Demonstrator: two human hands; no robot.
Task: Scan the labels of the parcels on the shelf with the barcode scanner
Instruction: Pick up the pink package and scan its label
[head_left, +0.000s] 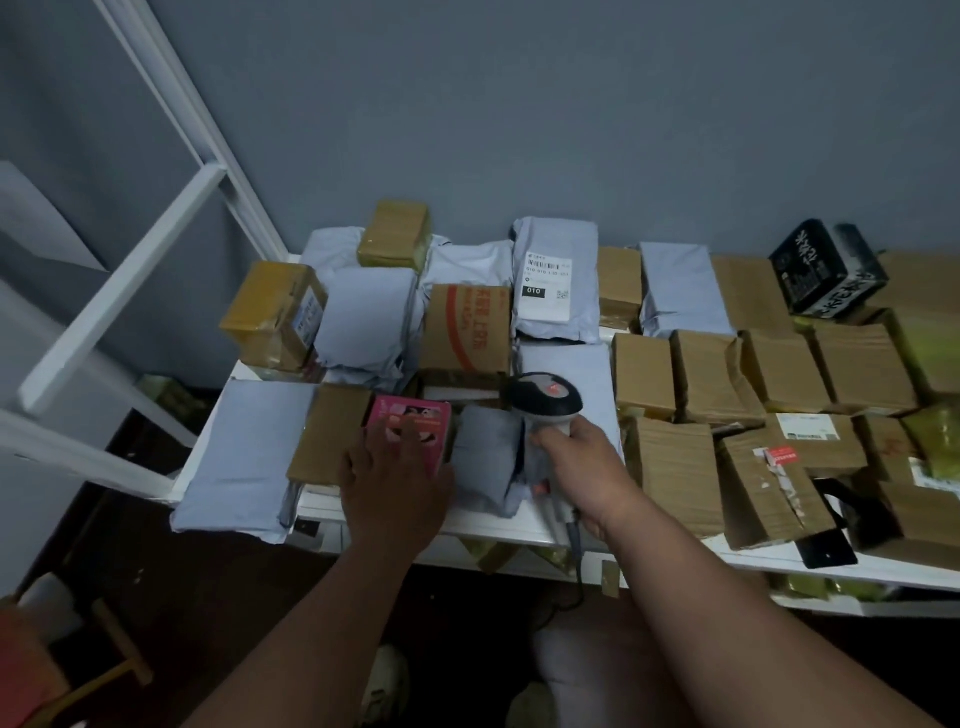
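Not much room here: the white shelf (519, 525) is packed almost to its near edge with brown boxes and grey mailer bags, right back to the wall. Your right hand (582, 467) has its grip wrapped round the handle of the barcode scanner (545, 402), its grey-and-black head over the near-middle parcels. Your left hand (389, 480) lies with fingers spread on the pink box (415, 421), near the front edge.

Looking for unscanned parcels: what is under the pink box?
The pink box rests partly on a brown carton. The left hand covers its near end, so anything beneath there is hidden.
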